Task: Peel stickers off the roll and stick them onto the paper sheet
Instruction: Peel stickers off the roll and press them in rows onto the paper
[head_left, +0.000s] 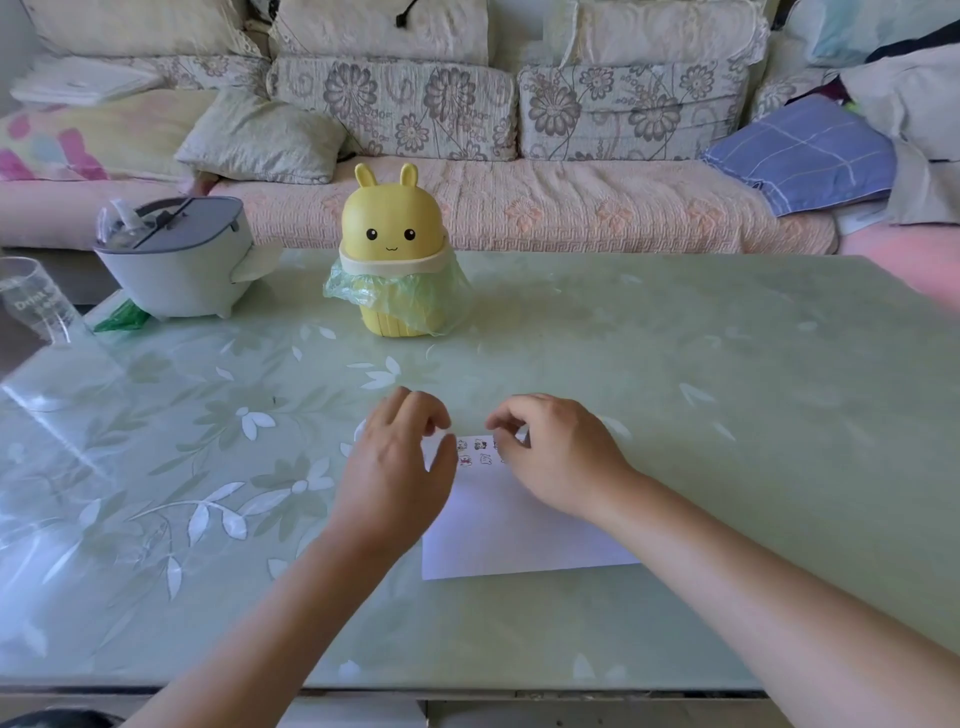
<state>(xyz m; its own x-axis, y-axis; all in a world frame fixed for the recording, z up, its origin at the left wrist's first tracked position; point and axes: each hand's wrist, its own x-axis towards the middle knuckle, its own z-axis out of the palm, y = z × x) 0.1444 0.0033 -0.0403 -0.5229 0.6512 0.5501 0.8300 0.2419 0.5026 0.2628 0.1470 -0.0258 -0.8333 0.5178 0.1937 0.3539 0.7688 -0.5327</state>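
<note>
A white paper sheet (514, 530) lies flat on the table in front of me. Several small cartoon stickers (475, 452) sit in rows near its far edge. My left hand (397, 467) hovers over the sheet's far left corner with fingers curled downward; whatever is under the palm is hidden, and the sticker roll is not plainly visible. My right hand (556, 457) is over the sheet's far right part, thumb and forefinger pinching a small white sticker (522, 434) just above the paper.
A yellow bunny-shaped bin (395, 260) with a green bag stands at the table's middle back. A grey lidded pot (176, 260) sits back left, a clear glass (36, 301) at the left edge. The sofa lies beyond the glass-topped table (727, 415).
</note>
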